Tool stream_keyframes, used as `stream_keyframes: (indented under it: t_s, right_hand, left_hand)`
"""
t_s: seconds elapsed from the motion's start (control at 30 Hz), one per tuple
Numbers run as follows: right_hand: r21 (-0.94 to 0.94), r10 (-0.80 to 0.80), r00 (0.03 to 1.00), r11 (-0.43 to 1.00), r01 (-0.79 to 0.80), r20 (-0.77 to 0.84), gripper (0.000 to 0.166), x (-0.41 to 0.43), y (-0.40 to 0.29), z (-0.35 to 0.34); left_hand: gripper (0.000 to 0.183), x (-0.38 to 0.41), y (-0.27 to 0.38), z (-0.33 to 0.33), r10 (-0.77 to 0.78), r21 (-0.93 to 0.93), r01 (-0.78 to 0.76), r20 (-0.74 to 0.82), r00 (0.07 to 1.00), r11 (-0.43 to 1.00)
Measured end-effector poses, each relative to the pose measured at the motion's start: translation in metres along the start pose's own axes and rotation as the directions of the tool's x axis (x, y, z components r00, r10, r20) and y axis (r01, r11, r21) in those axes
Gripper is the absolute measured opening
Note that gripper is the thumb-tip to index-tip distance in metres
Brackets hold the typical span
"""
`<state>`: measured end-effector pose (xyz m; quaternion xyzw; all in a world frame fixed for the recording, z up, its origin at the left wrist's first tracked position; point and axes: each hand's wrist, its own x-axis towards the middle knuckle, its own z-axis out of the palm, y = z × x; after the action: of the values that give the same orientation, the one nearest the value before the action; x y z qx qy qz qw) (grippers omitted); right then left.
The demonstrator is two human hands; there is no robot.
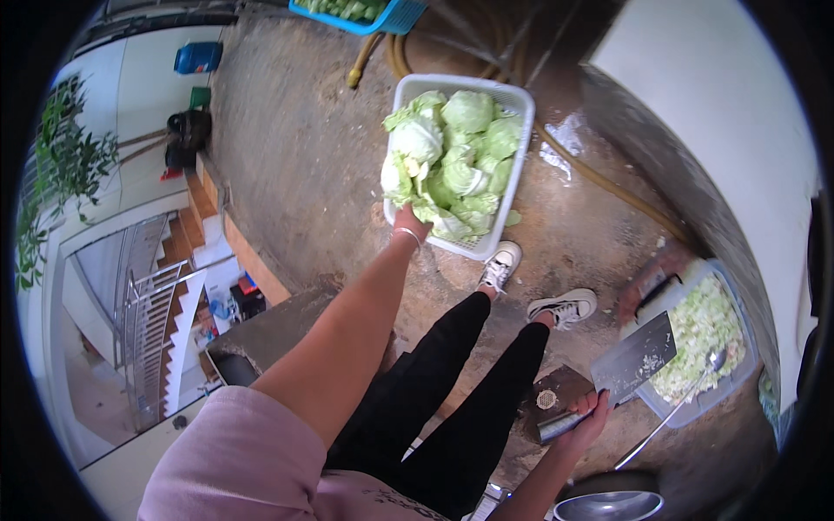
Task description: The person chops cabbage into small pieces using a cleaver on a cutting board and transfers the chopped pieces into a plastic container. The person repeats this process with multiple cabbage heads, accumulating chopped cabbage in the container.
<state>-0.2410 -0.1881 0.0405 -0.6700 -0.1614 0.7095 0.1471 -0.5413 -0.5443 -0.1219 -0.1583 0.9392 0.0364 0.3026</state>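
A white plastic basket (pixel 518 172) full of cabbage heads (pixel 466 176) and loose leaves stands on the floor ahead of my feet. My left hand (pixel 412 225) reaches over its near left edge and touches the pale green leaves; its fingertips are partly hidden, so its grasp is unclear. At the lower right, my right hand (pixel 589 420) is closed around the handle of a wide-bladed cleaver (pixel 629 365), which has small cabbage bits stuck to its blade. Beyond the blade, a clear plastic tub (pixel 749 325) holds chopped cabbage (pixel 704 332), with a long-handled metal ladle (pixel 681 410) resting in it.
A blue basket (pixel 365 27) of green pieces stands at the top. A yellowish hose (pixel 612 179) runs along the floor on the right. At the bottom right is a metal pan (pixel 609 505). A raised concrete block (pixel 280 338) lies left of my legs, near the stairwell.
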Motion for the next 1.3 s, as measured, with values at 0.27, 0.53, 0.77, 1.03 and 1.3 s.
stream_keyframes:
  t_s: [0.27,0.53,0.77,1.03,1.3]
  right_hand:
    - [-0.247,0.083,0.993,0.964,-0.101,-0.085,0.013,-0.017,0.062,0.060]
    - [-0.316,0.133,0.986,0.935,-0.159,-0.101,0.011,-0.017,0.091,0.084]
    - [-0.287,0.141,0.988,0.946,-0.153,-0.062,0.015,-0.017,0.089,0.076]
    - [-0.295,0.150,0.986,0.941,-0.166,-0.075,0.008,-0.021,0.085,0.090]
    - [-0.271,0.199,0.975,0.938,-0.218,-0.093,0.018,-0.005,0.091,0.082]
  left_hand:
    - [0.114,0.098,-0.006,-0.028,-0.285,-0.213,0.267,-0.058,0.957,0.940]
    - [0.074,0.141,0.028,0.026,-0.042,0.287,0.179,-0.427,0.903,0.941]
    - [0.052,0.131,-0.024,0.004,0.182,-0.204,-0.291,-0.427,0.886,0.935]
    - [0.048,0.082,-0.011,-0.018,-0.026,-0.188,-0.053,-0.393,0.919,0.981]
    - [0.051,0.109,0.046,0.076,-0.527,-0.297,0.462,-0.201,0.826,0.836]
